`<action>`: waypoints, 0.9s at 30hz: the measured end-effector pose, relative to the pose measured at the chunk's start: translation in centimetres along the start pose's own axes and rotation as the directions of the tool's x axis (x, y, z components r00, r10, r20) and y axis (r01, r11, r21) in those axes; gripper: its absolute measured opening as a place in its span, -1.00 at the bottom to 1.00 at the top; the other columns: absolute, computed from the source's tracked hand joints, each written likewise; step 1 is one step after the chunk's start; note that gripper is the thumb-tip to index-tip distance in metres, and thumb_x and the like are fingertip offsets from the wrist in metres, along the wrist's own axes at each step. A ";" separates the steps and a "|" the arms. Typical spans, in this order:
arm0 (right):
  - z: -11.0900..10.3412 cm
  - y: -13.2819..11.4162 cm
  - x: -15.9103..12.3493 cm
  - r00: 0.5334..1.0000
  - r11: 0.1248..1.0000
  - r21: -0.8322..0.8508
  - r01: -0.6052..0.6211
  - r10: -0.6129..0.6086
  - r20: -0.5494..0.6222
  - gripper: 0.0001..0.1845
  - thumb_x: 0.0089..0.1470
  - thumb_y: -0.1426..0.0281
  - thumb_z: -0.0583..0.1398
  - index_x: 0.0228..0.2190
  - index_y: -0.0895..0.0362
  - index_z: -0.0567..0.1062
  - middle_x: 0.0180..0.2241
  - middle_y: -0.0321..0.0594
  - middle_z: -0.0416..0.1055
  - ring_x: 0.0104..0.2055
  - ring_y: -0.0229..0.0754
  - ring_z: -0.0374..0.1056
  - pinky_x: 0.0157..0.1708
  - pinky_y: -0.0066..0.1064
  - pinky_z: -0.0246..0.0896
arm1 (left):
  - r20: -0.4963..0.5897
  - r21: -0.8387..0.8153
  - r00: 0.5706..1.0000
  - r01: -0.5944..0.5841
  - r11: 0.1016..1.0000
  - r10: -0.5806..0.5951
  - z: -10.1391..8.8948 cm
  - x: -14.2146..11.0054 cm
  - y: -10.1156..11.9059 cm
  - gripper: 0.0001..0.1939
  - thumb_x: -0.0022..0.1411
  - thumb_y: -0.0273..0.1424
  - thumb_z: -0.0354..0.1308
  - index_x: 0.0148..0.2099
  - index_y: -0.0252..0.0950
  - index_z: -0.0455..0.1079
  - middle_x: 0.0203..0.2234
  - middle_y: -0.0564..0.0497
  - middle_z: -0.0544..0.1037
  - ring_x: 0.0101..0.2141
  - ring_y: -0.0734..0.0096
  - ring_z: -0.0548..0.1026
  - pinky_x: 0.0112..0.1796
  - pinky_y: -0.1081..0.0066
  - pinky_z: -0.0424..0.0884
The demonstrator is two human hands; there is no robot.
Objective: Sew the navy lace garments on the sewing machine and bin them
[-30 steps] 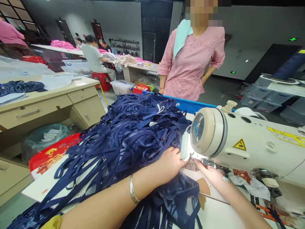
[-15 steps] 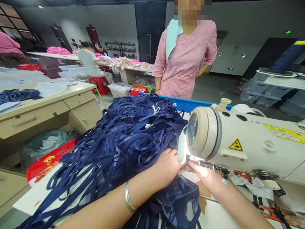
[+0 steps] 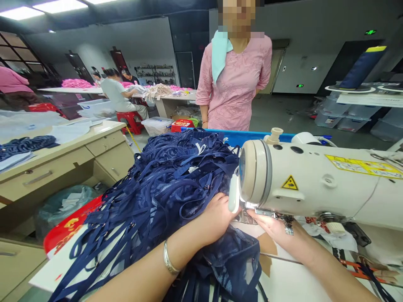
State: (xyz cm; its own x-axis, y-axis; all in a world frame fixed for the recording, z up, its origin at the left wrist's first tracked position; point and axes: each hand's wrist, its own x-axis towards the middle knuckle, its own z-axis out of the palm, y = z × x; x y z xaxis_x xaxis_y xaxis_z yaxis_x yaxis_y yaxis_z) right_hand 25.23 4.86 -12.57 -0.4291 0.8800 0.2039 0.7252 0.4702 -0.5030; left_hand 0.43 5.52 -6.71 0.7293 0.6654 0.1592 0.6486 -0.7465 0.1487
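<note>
My left hand [image 3: 220,213] lies at the left of the sewing machine's [image 3: 302,180] needle area, its fingers curled on a navy bra [image 3: 234,260]. The machine's light partly covers the fingertips. Mesh cups and straps of that bra spread toward me below the hand. My right hand [image 3: 275,228] rests on the other side of the needle, fingers stretched out flat toward the presser foot; its fingertips are partly hidden by a metal attachment. Against my left forearm lies a large heap of navy bras [image 3: 176,180] with long straps.
Across the blue-edged table [image 3: 267,136] stands a person in a pink top [image 3: 233,84]. A beige desk [image 3: 59,159] is at left, beside a red printed box [image 3: 72,222]. A thread cone [image 3: 362,67] rises at right, near clear bins [image 3: 354,121].
The camera view has shifted, so the machine sits further left in the picture. Both hands stay beside the needle; the right hand's fingers look slightly more spread along the plate.
</note>
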 end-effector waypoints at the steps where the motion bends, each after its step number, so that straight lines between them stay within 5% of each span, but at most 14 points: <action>1: -0.2 0.0 0.0 1.000 1.000 -0.022 0.003 -0.003 0.012 -0.57 0.27 0.19 -0.05 0.02 -0.01 0.46 -0.02 -0.22 0.45 0.03 -0.07 0.36 0.08 -0.21 0.30 | -0.005 -0.015 1.000 -0.006 1.000 0.006 0.0 0.0 0.0 -0.72 0.37 -0.47 -0.04 0.08 -0.24 0.33 -0.11 -0.06 0.49 -0.07 0.21 0.37 0.00 0.25 0.21; 6: -1.4 0.2 0.4 0.999 0.995 -0.090 0.035 -0.036 -0.010 -0.60 0.24 0.20 -0.02 -0.07 -0.06 0.53 -0.05 -0.23 0.47 0.02 -0.02 0.36 0.09 -0.15 0.26 | 0.027 -0.063 1.000 0.006 0.998 -0.004 -1.4 0.2 0.6 -0.72 0.42 -0.43 -0.13 0.04 -0.26 0.35 -0.09 -0.09 0.48 -0.05 0.26 0.40 0.03 0.28 0.22; 10: -2.8 -3.0 0.3 0.985 0.984 -0.055 0.168 -0.165 0.059 -0.60 0.26 0.15 -0.03 -0.12 -0.09 0.54 -0.03 -0.27 0.45 0.02 -0.06 0.35 0.06 -0.21 0.28 | 0.079 -0.033 0.993 0.091 0.995 -0.088 -4.5 -0.8 2.4 -0.75 0.40 -0.43 -0.09 0.02 -0.29 0.34 -0.08 -0.13 0.45 -0.02 0.22 0.39 0.06 0.23 0.24; 14: -3.4 -8.2 -0.7 0.910 0.937 0.169 0.307 -0.341 0.236 -0.54 0.24 0.09 0.01 0.07 -0.04 0.40 0.11 -0.24 0.33 0.12 -0.11 0.27 0.11 -0.33 0.22 | 0.162 -0.022 0.959 0.239 0.971 -0.233 -6.6 -4.6 5.2 -0.66 0.43 -0.26 -0.13 0.13 -0.26 0.25 0.00 -0.18 0.40 0.06 0.08 0.34 0.10 -0.03 0.21; 17: -2.5 -10.1 -1.1 0.872 0.913 0.260 0.314 -0.386 0.301 -0.34 0.16 0.01 0.09 0.20 0.06 0.26 0.20 -0.13 0.18 0.20 -0.05 0.17 0.18 -0.30 0.11 | 0.221 -0.017 0.916 0.346 0.938 -0.334 -5.5 -7.3 6.0 -0.46 0.41 -0.06 -0.25 0.31 -0.17 0.04 0.23 -0.23 0.16 0.23 -0.19 0.06 0.09 -0.38 -0.04; 21: -0.1 -9.8 -1.0 0.855 0.930 0.253 0.265 -0.348 0.384 -0.17 0.13 -0.04 0.08 0.26 0.18 0.10 0.27 -0.03 0.00 0.28 0.01 0.01 0.23 -0.21 -0.01 | 0.148 0.086 0.902 0.396 0.914 -0.405 -3.1 -8.4 4.0 -0.44 0.34 -0.07 -0.13 0.33 0.01 -0.05 0.33 -0.01 -0.04 0.29 -0.23 -0.21 0.05 -0.50 -0.35; 27: 2.0 -7.8 -0.4 0.879 0.911 0.253 0.326 -0.391 0.274 -0.19 0.09 -0.01 0.14 0.26 0.09 0.12 0.26 -0.10 0.01 0.28 0.01 0.00 0.23 -0.18 0.01 | 0.183 0.176 0.916 0.325 0.929 -0.356 -3.6 -7.2 0.4 -0.32 0.17 -0.27 0.04 0.32 0.04 -0.03 0.30 0.08 0.06 0.26 -0.33 -0.13 0.00 -0.56 -0.28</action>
State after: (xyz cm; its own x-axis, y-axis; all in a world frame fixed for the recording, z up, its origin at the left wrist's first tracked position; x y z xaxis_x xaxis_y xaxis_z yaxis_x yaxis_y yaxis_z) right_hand 18.68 0.67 -10.39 -0.8080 0.5710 0.1453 0.3844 0.6978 -0.6044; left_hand -5.31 0.42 -4.26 0.4777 0.8743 -0.0858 0.8782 -0.4780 0.0180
